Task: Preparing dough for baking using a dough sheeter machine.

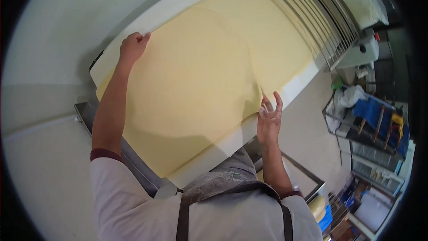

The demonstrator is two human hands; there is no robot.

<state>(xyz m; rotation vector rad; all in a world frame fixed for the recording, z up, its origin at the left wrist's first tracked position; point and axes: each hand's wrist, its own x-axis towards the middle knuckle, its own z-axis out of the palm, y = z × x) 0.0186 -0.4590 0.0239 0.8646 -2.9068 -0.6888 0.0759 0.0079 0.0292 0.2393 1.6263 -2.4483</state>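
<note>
Along the broad, pale-yellow dough sheet, I see a bare left hand clenched on its left edge, a bare right hand pinching its right edge.

Open space lies above the dough sheet, between the left hand at upper left and the right hand right of centre; upper right, a barred metal guard obstructs.
</note>
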